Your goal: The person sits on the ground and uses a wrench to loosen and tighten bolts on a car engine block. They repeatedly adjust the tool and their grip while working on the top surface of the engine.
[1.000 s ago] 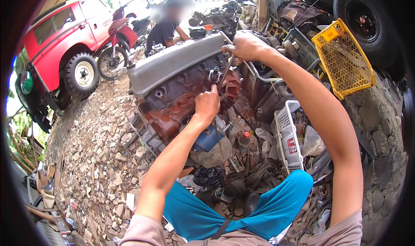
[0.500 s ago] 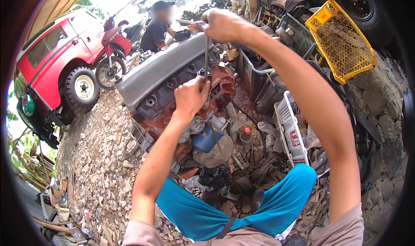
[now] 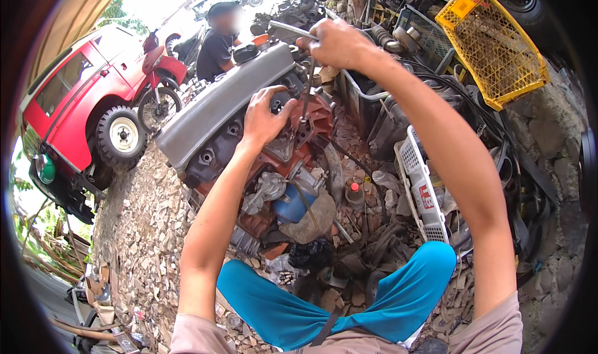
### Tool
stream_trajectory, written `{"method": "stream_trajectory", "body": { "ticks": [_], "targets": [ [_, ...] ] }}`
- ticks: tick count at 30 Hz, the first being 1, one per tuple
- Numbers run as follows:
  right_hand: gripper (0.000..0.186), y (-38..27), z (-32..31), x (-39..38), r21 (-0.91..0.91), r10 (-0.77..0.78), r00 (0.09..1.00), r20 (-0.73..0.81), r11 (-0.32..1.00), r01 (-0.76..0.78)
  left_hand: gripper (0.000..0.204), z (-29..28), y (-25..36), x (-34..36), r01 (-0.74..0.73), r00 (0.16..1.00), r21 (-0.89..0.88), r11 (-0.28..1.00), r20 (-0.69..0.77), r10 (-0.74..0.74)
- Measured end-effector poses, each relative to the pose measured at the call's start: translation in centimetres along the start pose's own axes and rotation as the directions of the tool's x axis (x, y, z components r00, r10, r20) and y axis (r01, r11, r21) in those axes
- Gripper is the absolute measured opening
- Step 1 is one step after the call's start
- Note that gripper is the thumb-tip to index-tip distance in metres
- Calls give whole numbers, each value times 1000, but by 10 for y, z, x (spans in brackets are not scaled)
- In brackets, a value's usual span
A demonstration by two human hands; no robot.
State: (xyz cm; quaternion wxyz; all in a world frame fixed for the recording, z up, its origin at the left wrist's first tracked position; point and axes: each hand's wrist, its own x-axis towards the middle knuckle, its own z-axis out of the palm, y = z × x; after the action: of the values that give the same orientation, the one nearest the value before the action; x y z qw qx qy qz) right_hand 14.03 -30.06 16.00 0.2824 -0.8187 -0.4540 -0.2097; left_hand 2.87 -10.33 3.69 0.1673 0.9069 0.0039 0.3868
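Observation:
My right hand (image 3: 339, 44) is closed on the bar of a T-handle wrench (image 3: 291, 30). Its thin metal shaft runs down from the hand to the orange-red end of the engine (image 3: 321, 118). Against the engine's side, below the grey valve cover (image 3: 227, 108), rests my left hand (image 3: 266, 118), thumb and fingers apart around a dark part of the block. Whatever lies under its palm is hidden. On the engine's near side sit a cast metal fitting (image 3: 265, 192) and a blue cylindrical filter (image 3: 293, 204).
A person (image 3: 215, 52) sits beyond the engine. A red vehicle (image 3: 81, 99) and a red motorbike (image 3: 159, 74) stand at left. To the right are a white basket (image 3: 423, 192), a yellow crate (image 3: 492, 49) and piled parts. Gravel (image 3: 140, 248) covers the ground.
My left hand has let go of the wrench shaft and moved up and left onto the engine. My right hand has shifted slightly right and down, and the wrench's bar now shows pointing left.

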Motion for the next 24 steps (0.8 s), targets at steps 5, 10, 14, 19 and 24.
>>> {"method": "stream_trajectory", "body": {
  "ticks": [5, 10, 14, 19, 24],
  "targets": [
    [40, 3, 37, 7, 242, 51, 998, 47, 968, -61, 34, 13, -19, -9, -120, 987, 157, 980, 126, 100],
    [43, 7, 52, 12, 183, -34, 997, 68, 983, 21, 27, 17, -21, -12, -121, 991, 174, 977, 84, 108],
    [42, 14, 59, 17, 213, -113, 994, 8, 971, 109, 27, 18, -17, -10, -102, 989, 172, 980, 119, 82],
    [42, 9, 63, 42, 259, -301, 940, 162, 932, 253, 33, 19, -8, -6, 76, 991, 175, 982, 92, -93],
    [60, 11, 62, 50, 188, -488, 859, 157, 868, 459, 43, 13, -1, 18, 302, 919, 251, 920, 179, -350]
  ]
}}
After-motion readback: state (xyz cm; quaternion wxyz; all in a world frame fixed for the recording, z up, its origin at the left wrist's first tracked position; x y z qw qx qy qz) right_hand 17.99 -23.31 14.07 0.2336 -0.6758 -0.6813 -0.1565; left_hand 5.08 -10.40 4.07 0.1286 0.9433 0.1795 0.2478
